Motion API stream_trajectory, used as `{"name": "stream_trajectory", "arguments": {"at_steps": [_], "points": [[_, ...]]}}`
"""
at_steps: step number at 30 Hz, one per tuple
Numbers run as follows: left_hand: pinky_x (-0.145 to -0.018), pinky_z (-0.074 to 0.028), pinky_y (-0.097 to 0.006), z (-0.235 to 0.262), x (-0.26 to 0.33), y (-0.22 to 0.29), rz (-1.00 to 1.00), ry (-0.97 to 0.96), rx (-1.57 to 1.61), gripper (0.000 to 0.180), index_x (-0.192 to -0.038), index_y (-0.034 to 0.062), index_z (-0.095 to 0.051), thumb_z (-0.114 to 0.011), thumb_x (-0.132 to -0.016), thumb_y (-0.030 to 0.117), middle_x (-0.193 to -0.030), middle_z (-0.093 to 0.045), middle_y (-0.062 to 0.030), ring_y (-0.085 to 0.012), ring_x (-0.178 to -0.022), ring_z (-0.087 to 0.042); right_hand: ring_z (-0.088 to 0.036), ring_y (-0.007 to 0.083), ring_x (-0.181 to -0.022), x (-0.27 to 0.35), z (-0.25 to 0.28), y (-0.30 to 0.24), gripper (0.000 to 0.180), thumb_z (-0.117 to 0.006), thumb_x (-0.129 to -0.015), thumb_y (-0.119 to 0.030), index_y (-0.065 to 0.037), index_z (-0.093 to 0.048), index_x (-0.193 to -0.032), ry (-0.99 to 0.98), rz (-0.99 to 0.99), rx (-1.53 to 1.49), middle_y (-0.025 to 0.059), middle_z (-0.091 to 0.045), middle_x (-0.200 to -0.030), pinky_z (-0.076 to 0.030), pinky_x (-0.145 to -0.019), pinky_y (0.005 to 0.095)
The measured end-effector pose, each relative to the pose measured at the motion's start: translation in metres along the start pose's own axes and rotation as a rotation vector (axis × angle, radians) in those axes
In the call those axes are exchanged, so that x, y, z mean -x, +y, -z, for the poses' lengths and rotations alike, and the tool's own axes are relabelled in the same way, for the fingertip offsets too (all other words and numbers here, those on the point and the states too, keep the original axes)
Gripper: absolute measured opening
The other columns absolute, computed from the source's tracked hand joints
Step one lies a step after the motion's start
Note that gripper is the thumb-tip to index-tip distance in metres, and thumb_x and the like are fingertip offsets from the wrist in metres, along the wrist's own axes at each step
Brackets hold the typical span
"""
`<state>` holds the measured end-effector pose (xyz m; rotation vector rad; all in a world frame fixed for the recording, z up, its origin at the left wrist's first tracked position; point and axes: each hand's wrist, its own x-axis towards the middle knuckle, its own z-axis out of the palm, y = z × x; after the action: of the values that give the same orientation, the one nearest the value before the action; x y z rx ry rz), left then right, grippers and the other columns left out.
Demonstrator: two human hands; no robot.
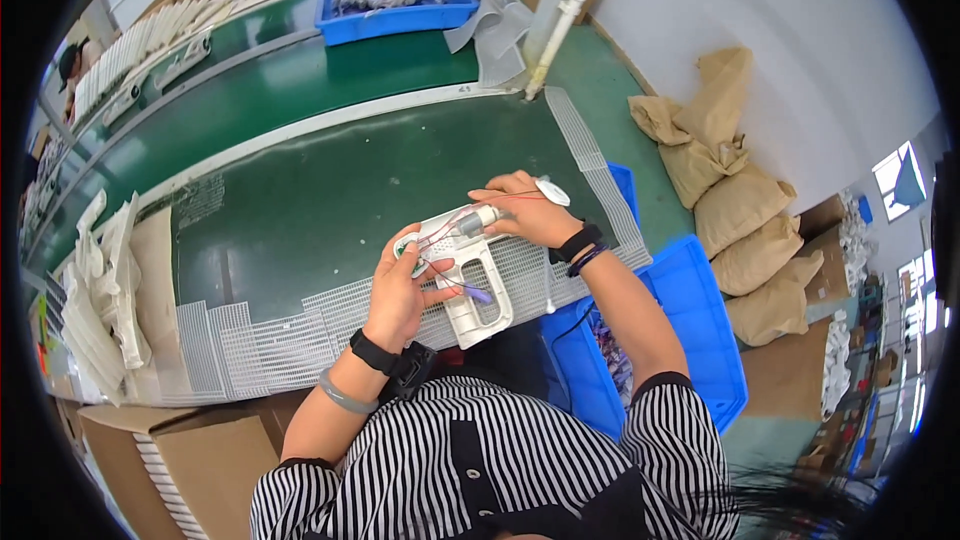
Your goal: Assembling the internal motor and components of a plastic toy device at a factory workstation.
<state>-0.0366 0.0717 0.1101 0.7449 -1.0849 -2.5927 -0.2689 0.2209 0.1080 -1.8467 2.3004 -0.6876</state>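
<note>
A white plastic housing half (494,314) with a loop handle lies near the front edge of the bench in front of me. My left hand (398,285) pinches a small round white part with green on it (406,246) at the housing's left end. Thin red and dark wires run from there to a small silvery motor (470,224) with a pale end. The fingers of my right hand (530,212) close round the motor's pale end. A white round disc (552,192) sits by the back of that hand, with red wire leading toward it. A purple cylinder (478,294) on a wire hangs across the handle.
White grid matting (270,350) edges the green bench top (330,210). Blue bins (695,330) with wired parts stand at my right, cartons (215,470) at lower left. Another blue tray (400,25) holds parts beyond. Brown sacks (750,210) line the wall. Other people work far left.
</note>
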Motion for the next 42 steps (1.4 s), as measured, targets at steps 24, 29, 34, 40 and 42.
{"name": "stream_trajectory", "arguments": {"at_steps": [24, 29, 34, 40, 42], "points": [[-0.065, -0.06, -0.029, 0.031, -0.009, 0.032, -0.028, -0.014, -0.576, 0.038, -0.139, 0.0027, -0.054, -0.052, -0.105, 0.019, -0.113, -0.067, -0.011, -0.0207, -0.085, -0.072, -0.054, 0.0283, -0.122, 0.046, -0.043, -0.071, 0.039, -0.069, -0.09, -0.021, -0.015, -0.069, -0.128, 0.223, -0.25, 0.099, 0.0098, -0.06, -0.133, -0.037, -0.104, 0.0433], [-0.059, -0.052, -0.042, 0.028, 0.0, 0.046, -0.412, 0.034, -1.574, 0.034, -0.12, 0.0057, -0.067, -0.068, -0.092, 0.024, -0.066, -0.066, -0.015, -0.0319, -0.064, -0.068, -0.054, 0.0284, -0.122, 0.046, -0.043, -0.069, 0.033, -0.068, -0.09, -0.02, -0.016, -0.073, -0.123, 0.242, -0.257, 0.054, 0.0097, -0.062, -0.131, -0.036, -0.105, 0.0427], [-0.061, -0.052, -0.045, 0.017, -0.005, 0.063, -0.379, -0.042, -1.902, 0.025, -0.1, 0.0043, -0.068, -0.069, -0.092, 0.028, -0.069, -0.068, -0.0164, -0.0373, -0.067, -0.068, -0.056, 0.0265, -0.116, 0.049, -0.052, -0.066, 0.03, -0.072, -0.086, -0.022, -0.019, -0.076, -0.116, 0.353, -0.269, 0.055, 0.0053, -0.064, -0.125, -0.04, -0.102, 0.0432], [-0.061, -0.052, -0.044, 0.02, -0.022, 0.039, -0.48, 0.206, -1.736, 0.029, -0.097, 0.004, -0.067, -0.071, -0.092, 0.032, -0.07, -0.069, -0.0151, -0.0362, -0.067, -0.068, -0.056, 0.027, -0.116, 0.05, -0.06, -0.069, 0.03, -0.072, -0.086, -0.021, -0.018, -0.076, -0.116, 0.412, -0.287, 0.042, 0.0055, -0.063, -0.125, -0.041, -0.102, 0.0431], [-0.06, -0.052, -0.044, 0.022, -0.027, 0.032, -0.516, 0.212, -1.774, 0.028, -0.103, 0.0051, -0.067, -0.07, -0.092, 0.031, -0.069, -0.069, -0.0143, -0.0356, -0.066, -0.068, -0.055, 0.0272, -0.116, 0.05, -0.059, -0.07, 0.03, -0.072, -0.086, -0.021, -0.018, -0.076, -0.116, 0.422, -0.289, 0.029, 0.0057, -0.063, -0.125, -0.041, -0.102, 0.0433]]}}
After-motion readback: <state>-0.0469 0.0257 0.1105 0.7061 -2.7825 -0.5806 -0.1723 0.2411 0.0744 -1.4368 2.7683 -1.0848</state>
